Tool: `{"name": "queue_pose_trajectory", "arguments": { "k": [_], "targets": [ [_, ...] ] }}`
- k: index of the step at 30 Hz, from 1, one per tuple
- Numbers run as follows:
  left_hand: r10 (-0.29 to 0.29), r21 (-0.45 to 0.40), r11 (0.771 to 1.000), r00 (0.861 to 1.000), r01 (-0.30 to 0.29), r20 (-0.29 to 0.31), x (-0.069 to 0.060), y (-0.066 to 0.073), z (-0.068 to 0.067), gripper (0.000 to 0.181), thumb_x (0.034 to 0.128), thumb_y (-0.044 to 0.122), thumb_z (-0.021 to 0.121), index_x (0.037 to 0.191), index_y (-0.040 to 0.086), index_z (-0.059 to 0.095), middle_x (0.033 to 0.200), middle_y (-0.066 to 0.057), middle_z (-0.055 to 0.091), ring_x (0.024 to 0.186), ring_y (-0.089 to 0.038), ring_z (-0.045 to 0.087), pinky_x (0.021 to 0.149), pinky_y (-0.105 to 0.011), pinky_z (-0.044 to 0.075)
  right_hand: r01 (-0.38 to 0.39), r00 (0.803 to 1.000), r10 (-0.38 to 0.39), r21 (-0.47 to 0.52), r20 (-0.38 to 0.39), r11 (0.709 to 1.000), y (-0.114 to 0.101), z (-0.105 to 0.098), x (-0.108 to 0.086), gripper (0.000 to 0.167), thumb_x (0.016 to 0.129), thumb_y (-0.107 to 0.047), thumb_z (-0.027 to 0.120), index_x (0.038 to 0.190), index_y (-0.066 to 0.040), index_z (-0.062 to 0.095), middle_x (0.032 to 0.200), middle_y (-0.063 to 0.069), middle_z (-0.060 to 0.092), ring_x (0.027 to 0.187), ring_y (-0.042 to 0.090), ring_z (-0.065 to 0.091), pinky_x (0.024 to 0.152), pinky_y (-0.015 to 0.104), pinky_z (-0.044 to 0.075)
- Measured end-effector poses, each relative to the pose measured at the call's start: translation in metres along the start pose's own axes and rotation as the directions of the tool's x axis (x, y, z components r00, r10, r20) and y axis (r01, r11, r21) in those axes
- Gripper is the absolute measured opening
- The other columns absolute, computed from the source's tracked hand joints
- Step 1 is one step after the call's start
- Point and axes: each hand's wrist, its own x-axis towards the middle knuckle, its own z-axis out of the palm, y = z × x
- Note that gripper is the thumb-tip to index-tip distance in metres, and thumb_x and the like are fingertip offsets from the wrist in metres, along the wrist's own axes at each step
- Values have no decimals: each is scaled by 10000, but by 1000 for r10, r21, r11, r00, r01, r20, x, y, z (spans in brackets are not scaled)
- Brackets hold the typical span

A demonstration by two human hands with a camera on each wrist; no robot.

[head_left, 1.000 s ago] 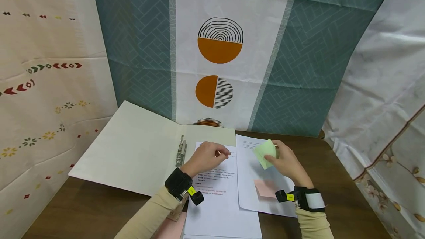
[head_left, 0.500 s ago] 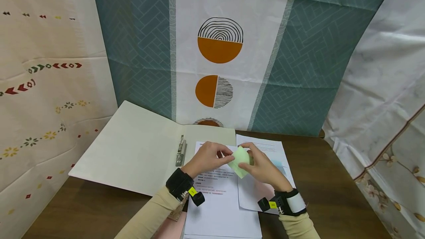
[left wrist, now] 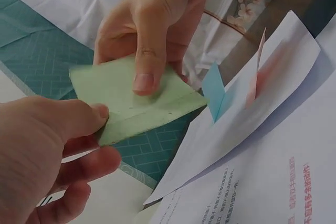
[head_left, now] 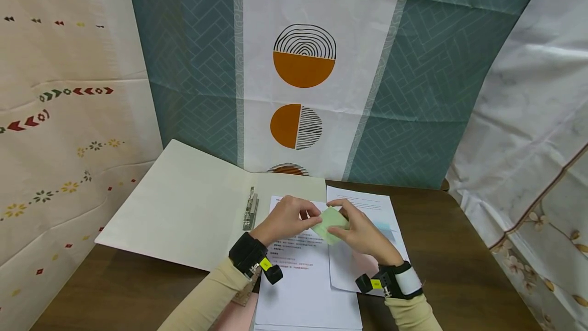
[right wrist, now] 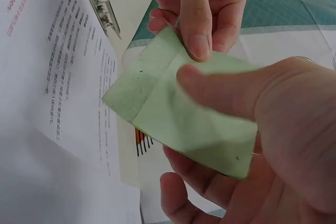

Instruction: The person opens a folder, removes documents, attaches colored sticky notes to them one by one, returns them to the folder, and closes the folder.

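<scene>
Left wrist: the left hand pinches an edge of the green note, seemingly to steady it. Right wrist: the right hand grips it, thumb above, fingers beneath, likely keeping it flat. Head: the green note is above papers, towards the far edge of the wooden table; patterned cloth hangs behind.

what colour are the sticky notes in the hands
The sticky notes are pale green, clearest in the right wrist view.

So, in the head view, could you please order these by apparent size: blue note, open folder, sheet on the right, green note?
1. Open folder
2. Sheet on the right
3. Green note, partly covered
4. Blue note
Ranked by visible area.
</scene>
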Motion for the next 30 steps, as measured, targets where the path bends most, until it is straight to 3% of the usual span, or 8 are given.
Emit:
{"name": "queue_pose_trajectory", "arguments": {
  "k": [3,7,12,15,23,30],
  "targets": [
    [16,-16,1000,1000,-16,-19,-1,-2,-2,84,1000,94,834,1073,86,874,946,-41,858,757,20,628,700,-153,502,29,1000,-29,29,-8,999,4,-4,1,641,1031,-154,826,1572,10,523,1092,142,687,916,121,603,739,251,521],
    [10,-39,999,999,-11,-40,-1,-4,-5,100,962,46,829,1049,83,863,954,-54,859,767,-13,669,726,-163,536,24,999,-22,58,-38,998,6,-12,-1,595,1101,-233,743,1592,28,530,1136,169,689,992,160,644,788,265,545],
    [20,-39,999,997,-23,-74,-1,-4,-6,125,931,10,807,1003,98,860,956,-48,863,795,-103,717,731,-172,562,-53,997,57,70,-61,996,5,-19,-2,492,1210,-313,516,1583,4,566,1215,249,674,1015,213,670,857,342,582],
    [39,-31,999,994,-42,-102,-1,-5,-7,148,923,-5,795,988,107,866,950,-40,863,811,-136,736,737,-194,585,-104,992,109,91,-60,990,5,-20,-1,473,1227,-313,456,1566,-15,598,1244,268,662,1024,203,658,885,398,596],
    [148,-1,989,978,-150,-145,0,-4,-7,136,944,0,855,1023,106,885,1033,-37,876,982,-222,816,883,-324,674,-153,988,155,115,-5,982,10,-19,1,419,1218,-258,483,1474,13,675,1241,275,684,1029,214,656,858,352,545],
    [246,-15,968,958,-251,-147,1,-4,-6,113,924,-24,886,977,75,890,1069,-62,870,1074,-234,819,967,-254,660,-161,987,158,97,38,982,9,-13,1,354,1188,-235,554,1361,4,751,1214,178,745,1031,238,662,860,374,554]
  ]
}}
